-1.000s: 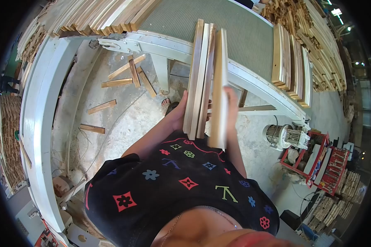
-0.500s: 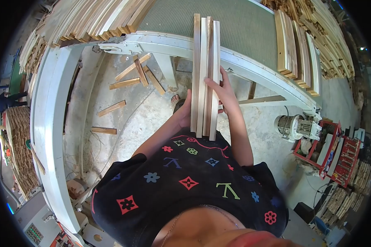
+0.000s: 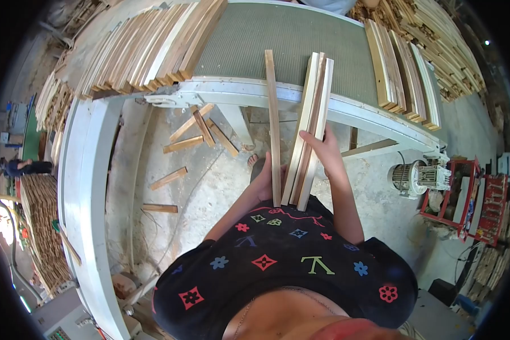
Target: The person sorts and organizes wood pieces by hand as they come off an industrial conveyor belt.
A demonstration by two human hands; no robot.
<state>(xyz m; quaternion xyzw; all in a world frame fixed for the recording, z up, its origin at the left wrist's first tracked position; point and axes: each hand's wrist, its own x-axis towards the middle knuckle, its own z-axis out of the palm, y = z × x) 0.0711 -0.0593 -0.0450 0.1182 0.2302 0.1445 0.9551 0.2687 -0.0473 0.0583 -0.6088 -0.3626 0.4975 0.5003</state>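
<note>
My left hand (image 3: 262, 182) is closed on a single narrow wooden strip (image 3: 272, 124), its thumb along the strip's left side and the other fingers mostly hidden behind. A small bundle of wooden strips (image 3: 310, 133) sits in my right hand (image 3: 326, 152), thumb across the front and fingers out of sight behind. A gap separates the single strip from the bundle at the top and narrows toward my shirt. Both hold their wood lengthwise in front of my chest, with the upper ends over the edge of the green conveyor belt (image 3: 243, 42).
A row of wooden strips (image 3: 147, 48) lies on the belt's left, and smaller groups of strips (image 3: 388, 71) stand on its right. Offcuts (image 3: 184, 144) are scattered on the floor. A motor (image 3: 408, 177) and a red rack (image 3: 470, 198) are at right. Another person (image 3: 328, 5) shows beyond the belt.
One strip has come apart from the bundle and stays in my left hand, while the others have shifted right in my right hand. The camera view has also moved.
</note>
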